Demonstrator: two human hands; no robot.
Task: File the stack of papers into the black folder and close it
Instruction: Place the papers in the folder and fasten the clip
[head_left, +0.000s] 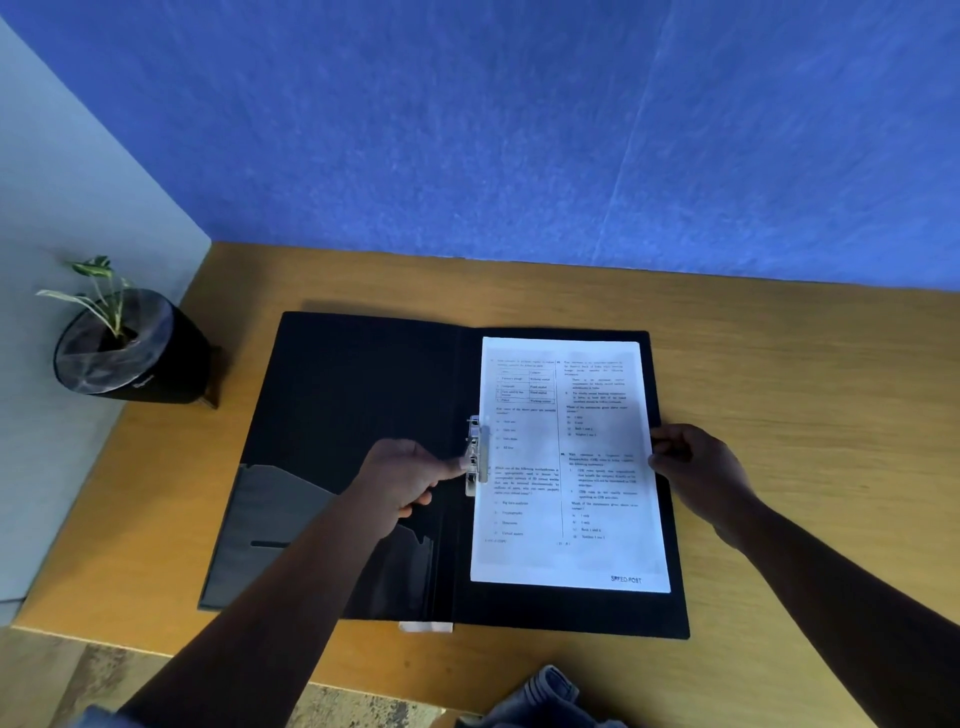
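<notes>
Most of the filing looks done — the stack of papers (569, 462) lies on the open black folder's (337, 415) right half, left hand (402, 480) fingertips pressing the metal clip (474, 457), right hand (696, 470) pinching the sheets' right edge — clamping and closing remain.

The scene is sitting in dim, bluish light. The white paper (569, 462) is glowing brightest, washing out its print. Both hands, left hand (402, 480) and right hand (698, 470), are showing dark and softly blurred. Wide-angle distortion is bending the table (779, 389) edges toward three and nine o'clock.
</notes>
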